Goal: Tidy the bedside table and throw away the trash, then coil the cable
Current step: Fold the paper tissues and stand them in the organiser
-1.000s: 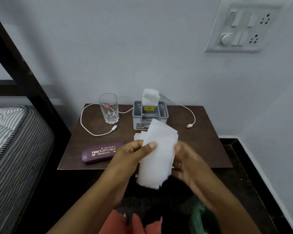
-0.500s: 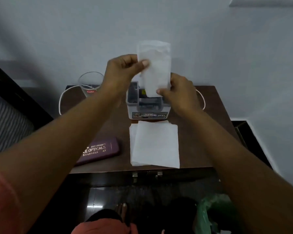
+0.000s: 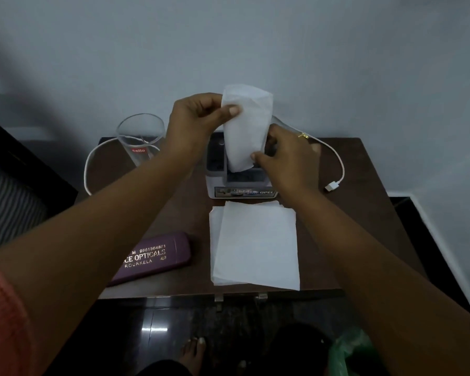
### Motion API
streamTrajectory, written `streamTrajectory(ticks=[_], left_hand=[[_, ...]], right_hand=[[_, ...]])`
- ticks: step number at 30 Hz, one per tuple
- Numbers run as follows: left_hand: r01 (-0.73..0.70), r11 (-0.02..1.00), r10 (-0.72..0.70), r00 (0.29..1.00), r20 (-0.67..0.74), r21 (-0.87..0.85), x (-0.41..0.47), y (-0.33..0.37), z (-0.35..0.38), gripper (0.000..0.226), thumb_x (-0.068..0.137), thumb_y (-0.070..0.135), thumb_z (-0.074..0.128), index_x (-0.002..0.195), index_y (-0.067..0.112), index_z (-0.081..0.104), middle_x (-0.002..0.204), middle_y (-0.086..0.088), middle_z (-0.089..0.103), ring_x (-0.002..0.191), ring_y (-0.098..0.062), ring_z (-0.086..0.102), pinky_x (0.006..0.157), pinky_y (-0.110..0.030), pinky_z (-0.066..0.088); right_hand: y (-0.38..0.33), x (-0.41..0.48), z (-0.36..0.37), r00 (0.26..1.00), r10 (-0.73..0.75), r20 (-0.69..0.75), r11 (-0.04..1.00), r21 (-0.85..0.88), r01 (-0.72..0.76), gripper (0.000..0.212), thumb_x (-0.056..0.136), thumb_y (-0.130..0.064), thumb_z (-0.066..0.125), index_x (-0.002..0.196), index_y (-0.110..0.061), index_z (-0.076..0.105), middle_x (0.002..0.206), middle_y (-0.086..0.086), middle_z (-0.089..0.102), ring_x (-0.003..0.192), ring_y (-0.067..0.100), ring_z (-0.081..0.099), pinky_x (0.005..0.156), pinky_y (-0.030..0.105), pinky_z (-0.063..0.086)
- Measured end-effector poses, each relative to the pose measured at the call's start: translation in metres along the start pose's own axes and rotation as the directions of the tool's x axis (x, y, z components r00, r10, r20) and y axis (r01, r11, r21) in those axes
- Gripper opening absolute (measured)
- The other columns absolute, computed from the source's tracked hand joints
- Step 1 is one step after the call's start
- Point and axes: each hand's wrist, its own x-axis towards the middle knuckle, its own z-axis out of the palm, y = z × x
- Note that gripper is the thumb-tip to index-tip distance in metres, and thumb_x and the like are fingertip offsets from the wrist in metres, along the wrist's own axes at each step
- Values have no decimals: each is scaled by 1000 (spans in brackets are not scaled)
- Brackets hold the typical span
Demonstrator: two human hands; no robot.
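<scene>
Worktop (image 3: pixel 198 218) now carries folded tissue stack (image 3: pixel 255 245); left hand (image 3: pixel 193 123) and right hand (image 3: pixel 285 158) pinch next tissue (image 3: pixel 247 131) above holder (image 3: pixel 215 165); tidying proceeds.

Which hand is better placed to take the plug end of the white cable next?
Probably the right: the right hand is nearest the plug; the left hand is farther left. Both grip the tissue.

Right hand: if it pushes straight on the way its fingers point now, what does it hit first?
The right hand pinches the tissue. It points left and slightly down, so it would probably meet the grey holder next, though depth is unclear from this one view.
</scene>
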Motion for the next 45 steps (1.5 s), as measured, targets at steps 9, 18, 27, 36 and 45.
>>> streamTrajectory(ticks=[9,18,27,36,45], left_hand=[[11,1000,-11,1000,-6,-29,1,1,4,7,78,17,70,82,22,73,93,-5,72,91,-20,69,75,-31,57],[52,984,-40,996,-77,171,0,-15,1,23,75,22,75,96,14,71,114,-3,64,106,-16,60,83,-15,50],[6,888,47,993,-104,459,3,-27,1,30,67,43,75,91,27,70,106,10,54,113,-19,52,100,-51,39],[29,746,40,995,-89,665,5,-24,8,34,72,45,72,98,24,71,124,6,56,121,-19,45,87,-36,25],[-8,828,112,982,-151,560,-5,-27,6,31,70,40,75,96,22,73,118,3,59,117,-22,50,95,-51,39]], right_hand=[[-2,-2,4,999,19,-26,999,-31,-20,26,78,-33,66,98,-23,54,85,-5,67,88,23,60,78,36,30],[-4,5,-11,995,38,92,996,73,-45,26,78,-33,68,99,-24,56,78,-12,59,86,18,60,81,35,33],[-6,5,-11,991,15,136,997,73,-25,23,80,-29,68,96,-20,56,77,-7,61,76,19,60,81,41,48],[-8,4,-9,991,7,132,998,63,-15,29,80,-29,67,103,-19,53,75,-7,58,79,22,62,81,43,49],[-10,3,-6,997,-73,-34,994,77,75,22,82,-28,65,98,-17,53,82,-2,66,79,25,61,76,42,49]])
